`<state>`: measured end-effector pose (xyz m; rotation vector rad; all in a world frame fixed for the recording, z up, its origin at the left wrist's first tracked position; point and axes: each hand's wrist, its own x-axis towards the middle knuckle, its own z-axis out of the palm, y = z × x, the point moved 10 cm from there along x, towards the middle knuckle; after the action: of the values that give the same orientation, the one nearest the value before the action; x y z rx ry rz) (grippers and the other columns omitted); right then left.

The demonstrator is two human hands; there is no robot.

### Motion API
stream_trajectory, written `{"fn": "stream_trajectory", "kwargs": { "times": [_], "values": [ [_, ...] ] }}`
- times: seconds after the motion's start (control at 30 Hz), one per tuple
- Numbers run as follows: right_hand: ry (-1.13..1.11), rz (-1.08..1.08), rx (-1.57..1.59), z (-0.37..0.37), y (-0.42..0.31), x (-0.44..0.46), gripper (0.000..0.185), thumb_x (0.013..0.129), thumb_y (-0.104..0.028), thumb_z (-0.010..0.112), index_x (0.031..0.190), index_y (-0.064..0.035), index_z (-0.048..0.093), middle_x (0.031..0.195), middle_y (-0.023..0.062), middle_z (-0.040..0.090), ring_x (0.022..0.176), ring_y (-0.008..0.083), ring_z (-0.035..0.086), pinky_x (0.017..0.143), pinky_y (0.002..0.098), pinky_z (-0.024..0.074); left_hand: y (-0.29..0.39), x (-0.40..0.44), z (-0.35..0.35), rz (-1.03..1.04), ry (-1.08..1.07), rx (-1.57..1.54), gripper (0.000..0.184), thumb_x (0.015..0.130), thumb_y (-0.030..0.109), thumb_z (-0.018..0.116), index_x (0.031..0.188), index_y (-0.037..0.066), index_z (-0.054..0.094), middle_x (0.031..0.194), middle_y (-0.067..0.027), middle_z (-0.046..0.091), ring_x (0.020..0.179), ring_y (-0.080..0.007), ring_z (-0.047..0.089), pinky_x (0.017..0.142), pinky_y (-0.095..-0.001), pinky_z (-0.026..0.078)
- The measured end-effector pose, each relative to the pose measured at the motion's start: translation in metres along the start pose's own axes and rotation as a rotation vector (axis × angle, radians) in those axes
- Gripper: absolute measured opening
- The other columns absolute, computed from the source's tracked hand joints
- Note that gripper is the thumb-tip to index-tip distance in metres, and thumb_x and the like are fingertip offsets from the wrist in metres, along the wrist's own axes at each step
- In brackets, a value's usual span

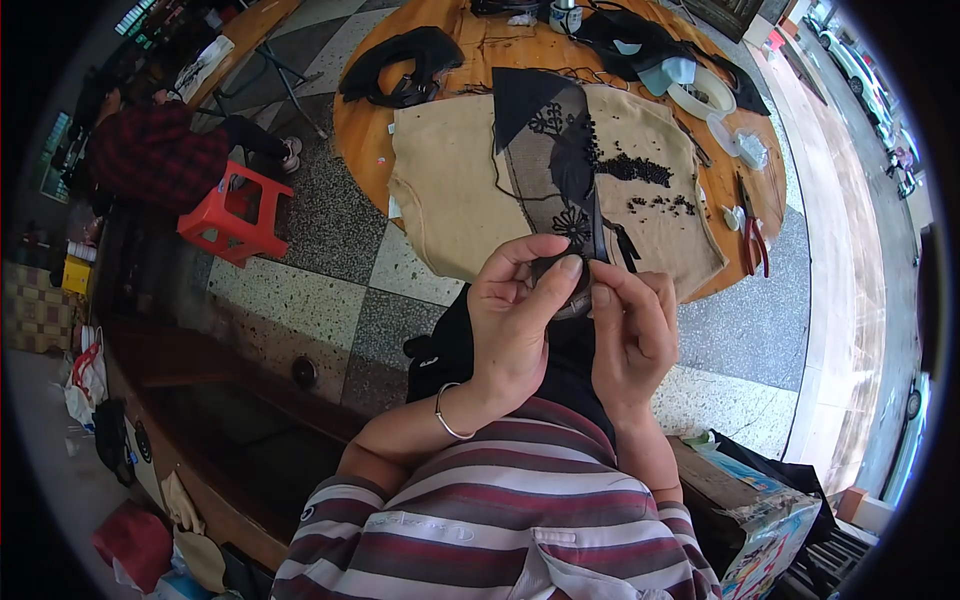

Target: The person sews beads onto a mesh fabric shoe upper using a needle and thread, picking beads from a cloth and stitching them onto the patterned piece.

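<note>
Pinching, left hand: narrow, thumb and index closed on near end of dark sheer fabric; bracelet on wrist.
Right hand: narrow, thumb and index tips close together just beside left fingertips, at fabric's edge; whether a needle or thread sits between them, too small to tell.
Dark sheer fabric: near end in left hand, rest runs ahead of both hands over beige cloth; solid black patches at far end.
Flower motif: black, on the fabric, just ahead of left fingertips.
Black tassel: just ahead of right hand, by fabric's right edge.
Beads: black, loose, dense pile plus scattered ones, on beige cloth ahead of right hand.
Beige cloth: spread ahead of both hands, under fabric and beads.
Table: round, wooden, ahead of hands, under beige cloth.
Pliers: red handles, on table, ahead and right of right hand.
Tape roll: pale, farther ahead and right of right hand, past the beads.
Black curved item: on table, well ahead and left of left hand.
Red stool: on floor, well left of left hand, person in plaid shirt beside it.
</note>
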<state>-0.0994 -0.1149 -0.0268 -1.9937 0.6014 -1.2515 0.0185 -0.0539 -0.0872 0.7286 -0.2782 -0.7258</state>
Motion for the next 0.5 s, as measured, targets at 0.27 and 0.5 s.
{"fn": "stream_trajectory", "kwargs": {
  "times": [0.27, 0.5],
  "values": [
    [-0.017, 0.021, 0.023, 0.0010, 0.0010, 0.0020, 0.021, 0.079, 0.005, 0.066, 0.098, -0.0021, 0.066, 0.078, 0.0047, 0.052, 0.066, 0.0122, 0.051, 0.057, 0.0229, 0.0395, 0.0067, 0.0016, -0.0018, 0.053, -0.015, 0.089, 0.021, 0.084, 0.000, 0.064, 0.104, 0.000, 0.059, 0.088, -0.0003, 0.061, 0.071, -0.0014, 0.056, 0.065, -0.0147, 0.045],
    [-0.013, 0.058, 0.061, 0.0014, 0.0066, 0.0004, 0.020, 0.079, 0.005, 0.065, 0.098, -0.0021, 0.066, 0.078, 0.0046, 0.052, 0.065, 0.0121, 0.049, 0.057, 0.0228, 0.0392, 0.0056, 0.0015, -0.0015, 0.022, -0.002, 0.107, 0.020, 0.084, -0.001, 0.064, 0.103, -0.001, 0.059, 0.084, 0.0004, 0.061, 0.071, -0.0001, 0.054, 0.063, -0.0136, 0.043]
  ]
}}
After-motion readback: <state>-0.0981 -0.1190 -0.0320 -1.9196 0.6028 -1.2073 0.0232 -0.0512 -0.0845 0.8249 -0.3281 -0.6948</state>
